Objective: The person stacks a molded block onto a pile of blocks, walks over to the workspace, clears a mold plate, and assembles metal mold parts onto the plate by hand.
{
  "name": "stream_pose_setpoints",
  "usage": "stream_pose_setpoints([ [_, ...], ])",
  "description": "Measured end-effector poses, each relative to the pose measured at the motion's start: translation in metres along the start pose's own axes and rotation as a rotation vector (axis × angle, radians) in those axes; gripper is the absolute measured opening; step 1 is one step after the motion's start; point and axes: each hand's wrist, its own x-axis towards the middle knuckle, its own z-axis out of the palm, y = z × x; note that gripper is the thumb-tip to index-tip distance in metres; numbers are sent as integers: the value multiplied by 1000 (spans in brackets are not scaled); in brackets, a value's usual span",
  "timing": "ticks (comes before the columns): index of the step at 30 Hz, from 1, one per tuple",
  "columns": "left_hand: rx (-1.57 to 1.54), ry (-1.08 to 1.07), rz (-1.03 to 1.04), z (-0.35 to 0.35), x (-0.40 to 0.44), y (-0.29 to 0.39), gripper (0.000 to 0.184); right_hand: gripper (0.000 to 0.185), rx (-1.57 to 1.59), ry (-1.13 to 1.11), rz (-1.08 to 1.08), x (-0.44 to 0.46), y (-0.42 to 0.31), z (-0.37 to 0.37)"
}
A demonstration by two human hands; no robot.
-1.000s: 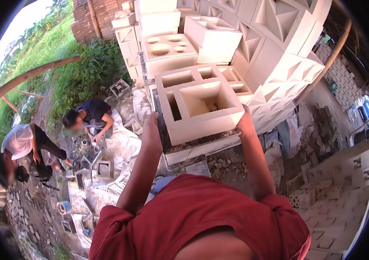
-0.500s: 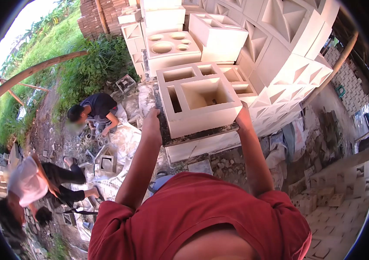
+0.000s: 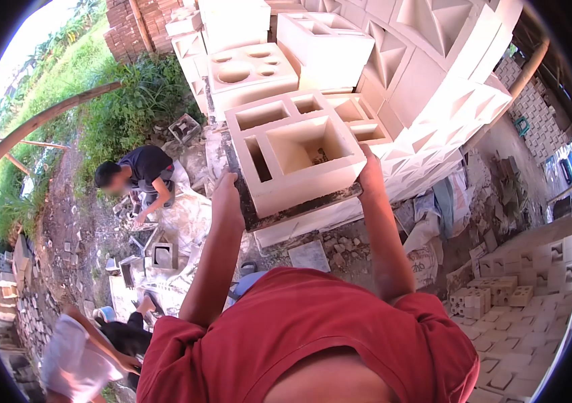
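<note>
A cream-coloured ventilation block (image 3: 299,186) with several rectangular openings of different sizes rests on a dark, thin board (image 3: 279,217) in front of me. My left hand (image 3: 227,196) grips the board's left edge, with the thumb up beside the block. On the opposite side, my right hand (image 3: 371,176) is closed at the board's right end, against the block; its fingertips are hidden underneath. Dark crumbs lie at the bottom of the largest opening.
Beyond the held block stand a block with round holes (image 3: 249,70), another pale block (image 3: 326,50) and a tall stack of patterned blocks (image 3: 427,101). At left one person (image 3: 145,168) bends over block frames; another person (image 3: 81,352) is at lower left. Rubble (image 3: 350,248) lies below.
The view has shifted slightly, with the block and board still between my hands. The person at lower left has moved lower in view; the crouching person reaches toward a block frame.
</note>
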Motion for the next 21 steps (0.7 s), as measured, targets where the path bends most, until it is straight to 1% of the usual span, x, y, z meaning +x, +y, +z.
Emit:
stream_pose_setpoints([
  [1, 3, 0, -5, 2, -3, 2, 51, 35, 23, 29, 15, -2, -2, 2],
  [3, -6, -66, -34, 4, -11, 9, 61, 34, 29, 20, 27, 3, 2, -4],
  [5, -22, -49, -28, 4, -9, 8, 60, 34, 36, 8, 39, 7, 6, -6],
  [7, -39, -33, -23, 0, -3, 4, 60, 33, 106, 9, 29, 6, 7, -2],
  [10, -76, -52, -24, -7, 8, 1, 58, 34, 70, 23, 41, -1, -3, 5],
  [15, -35, -11, 24, 1, -2, 7, 53, 34, 116, 29, 62, 4, 3, 3],
  [18, 14, -18, -8, 9, -12, 20, 53, 36, 123, 31, 84, 6, 3, 3],
  [21, 28, 8, 3, 5, -4, 15, 53, 39, 92, 57, 103, 4, -2, 8],
])
